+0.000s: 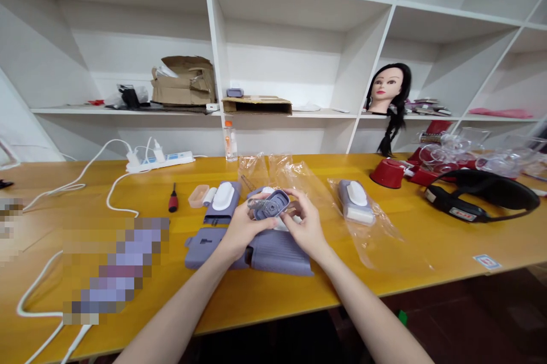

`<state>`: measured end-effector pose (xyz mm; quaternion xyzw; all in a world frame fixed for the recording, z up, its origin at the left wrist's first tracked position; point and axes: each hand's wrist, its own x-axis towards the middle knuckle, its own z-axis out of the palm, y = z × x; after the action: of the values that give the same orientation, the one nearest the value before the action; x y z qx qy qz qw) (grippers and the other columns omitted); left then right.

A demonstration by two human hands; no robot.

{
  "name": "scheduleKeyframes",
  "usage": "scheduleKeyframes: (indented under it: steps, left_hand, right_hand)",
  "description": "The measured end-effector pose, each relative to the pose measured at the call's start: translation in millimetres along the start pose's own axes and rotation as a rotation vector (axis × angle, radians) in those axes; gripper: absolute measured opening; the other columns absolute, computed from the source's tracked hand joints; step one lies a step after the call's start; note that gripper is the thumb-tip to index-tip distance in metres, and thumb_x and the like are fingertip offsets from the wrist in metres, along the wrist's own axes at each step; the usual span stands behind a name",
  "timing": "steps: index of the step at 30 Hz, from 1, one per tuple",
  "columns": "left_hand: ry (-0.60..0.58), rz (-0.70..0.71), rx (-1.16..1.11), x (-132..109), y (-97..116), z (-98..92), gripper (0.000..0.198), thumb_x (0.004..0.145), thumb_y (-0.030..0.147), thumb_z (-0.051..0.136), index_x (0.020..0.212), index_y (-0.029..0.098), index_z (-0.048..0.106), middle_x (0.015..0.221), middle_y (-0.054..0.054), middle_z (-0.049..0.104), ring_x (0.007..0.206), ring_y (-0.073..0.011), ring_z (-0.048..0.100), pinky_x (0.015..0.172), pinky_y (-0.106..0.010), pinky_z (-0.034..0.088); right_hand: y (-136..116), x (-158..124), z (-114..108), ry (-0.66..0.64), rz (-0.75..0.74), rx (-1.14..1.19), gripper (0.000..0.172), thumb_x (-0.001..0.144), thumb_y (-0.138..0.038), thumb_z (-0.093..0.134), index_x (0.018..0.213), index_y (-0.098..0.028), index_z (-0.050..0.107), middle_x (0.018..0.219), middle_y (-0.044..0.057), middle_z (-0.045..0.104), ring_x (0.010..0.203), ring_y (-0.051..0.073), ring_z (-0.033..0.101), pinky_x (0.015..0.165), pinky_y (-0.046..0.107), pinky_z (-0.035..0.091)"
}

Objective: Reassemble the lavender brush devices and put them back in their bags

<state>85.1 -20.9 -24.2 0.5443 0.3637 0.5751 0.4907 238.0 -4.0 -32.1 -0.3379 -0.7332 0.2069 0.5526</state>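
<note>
Surface: yellow tabletop (239, 295), housing held above its near-edge middle.
Left hand (243, 230): grip closed on lilac plastic housing (270, 205).
Right hand (305, 227): grip pinching same housing, steadying it from opposite side.
Below: lilac casing panels (277, 253), clear of held part.

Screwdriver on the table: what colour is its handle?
The screwdriver handle is red and black, best seen in the head view.

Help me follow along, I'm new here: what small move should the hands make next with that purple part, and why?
Probably turn the purple part a little between the left hand and right hand to check its hidden side: both hands hold it above the table, and their fingers cover part of it.
</note>
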Motion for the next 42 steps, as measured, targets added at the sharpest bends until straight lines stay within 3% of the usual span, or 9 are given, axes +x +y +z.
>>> scheduleKeyframes:
  steps: [4,9,15,18,24,29,34,40,42]
  left_hand:
    - [-0.068,-0.142,-0.122,-0.4,1.7,-3.3,0.049,0.06,0.019,0.074,0.106,0.018,0.06,0.098,-0.002,0.065,0.085,-0.0144,0.059,0.075,-0.025,0.045]
    - [-0.173,-0.18,-0.19,0.1,3.0,-4.3,0.052,0.062,0.016,0.072,0.112,0.02,0.057,0.1,-0.002,0.064,0.098,-0.0159,0.056,0.085,-0.026,0.041]
    - [-0.022,0.012,0.003,0.0,-1.2,-1.4,0.067,0.053,0.013,0.075,0.114,0.022,0.05,0.102,-0.002,0.062,0.093,-0.0161,0.059,0.081,-0.026,0.044]
    - [0.017,0.085,0.112,0.8,-3.9,-0.1,0.068,0.052,0.012,0.075,0.114,0.022,0.048,0.092,0.0,0.062,0.086,-0.0155,0.06,0.078,-0.026,0.046]
    - [0.056,0.107,0.218,2.0,-8.4,0.1,0.066,0.054,0.015,0.073,0.114,0.023,0.048,0.094,-0.001,0.057,0.083,-0.0167,0.061,0.075,-0.029,0.049]
    - [0.057,0.125,0.205,1.1,-5.9,0.7,0.062,0.055,0.018,0.074,0.111,0.021,0.047,0.096,-0.001,0.058,0.086,-0.0163,0.061,0.077,-0.028,0.048]
    - [0.056,0.043,0.084,-0.2,-5.6,1.2,0.056,0.055,0.025,0.076,0.101,0.02,0.045,0.099,-0.003,0.061,0.087,-0.0178,0.062,0.07,-0.027,0.05]
    - [0.022,-0.05,0.069,-1.0,-3.5,0.1,0.056,0.055,0.025,0.075,0.102,0.02,0.045,0.084,0.0,0.063,0.074,-0.0167,0.063,0.069,-0.031,0.051]
    - [0.023,-0.035,0.148,-0.1,-3.3,-1.7,0.053,0.056,0.025,0.073,0.102,0.019,0.047,0.091,-0.002,0.063,0.081,-0.0182,0.062,0.074,-0.032,0.05]
  right_hand:
    - [2.0,0.3,-0.1,-0.002,0.061,0.102,0.039,0.072,-0.014,0.056,0.109,-0.023,0.052,0.104,0.006,0.058,0.068,0.013,0.058,0.06,0.026,0.048]
    - [2.8,0.6,-0.5,0.011,0.109,0.17,0.036,0.074,-0.018,0.057,0.109,-0.022,0.053,0.101,0.006,0.059,0.064,0.012,0.057,0.055,0.024,0.044]
    - [1.1,1.1,0.9,0.06,0.299,0.259,0.028,0.067,-0.023,0.064,0.093,-0.02,0.053,0.065,-0.001,0.06,0.056,0.014,0.057,0.053,0.024,0.043]
    - [0.2,1.9,1.0,0.021,0.366,0.342,0.016,0.066,-0.027,0.066,0.073,-0.018,0.055,0.059,-0.002,0.059,0.053,0.012,0.055,0.054,0.024,0.043]
    - [-3.4,2.2,0.5,-0.066,0.486,0.5,0.017,0.064,-0.029,0.067,0.071,-0.017,0.058,0.054,-0.003,0.058,0.047,0.01,0.051,0.049,0.022,0.039]
    - [-3.8,1.6,1.4,-0.019,0.494,0.528,0.02,0.066,-0.025,0.064,0.085,-0.019,0.059,0.077,-0.001,0.062,0.057,0.01,0.056,0.049,0.02,0.04]
    - [-0.9,2.7,-0.3,-0.083,0.397,0.56,0.05,0.07,-0.022,0.062,0.118,-0.027,0.049,0.111,0.003,0.059,0.07,0.011,0.06,0.056,0.021,0.043]
    - [2.0,2.7,-1.2,-0.094,0.269,0.524,0.049,0.07,-0.023,0.062,0.118,-0.026,0.051,0.11,0.003,0.062,0.071,0.012,0.059,0.064,0.025,0.046]
    - [2.5,1.8,-0.4,-0.079,0.239,0.465,0.048,0.069,-0.022,0.063,0.116,-0.025,0.052,0.113,0.003,0.06,0.073,0.012,0.059,0.068,0.027,0.047]
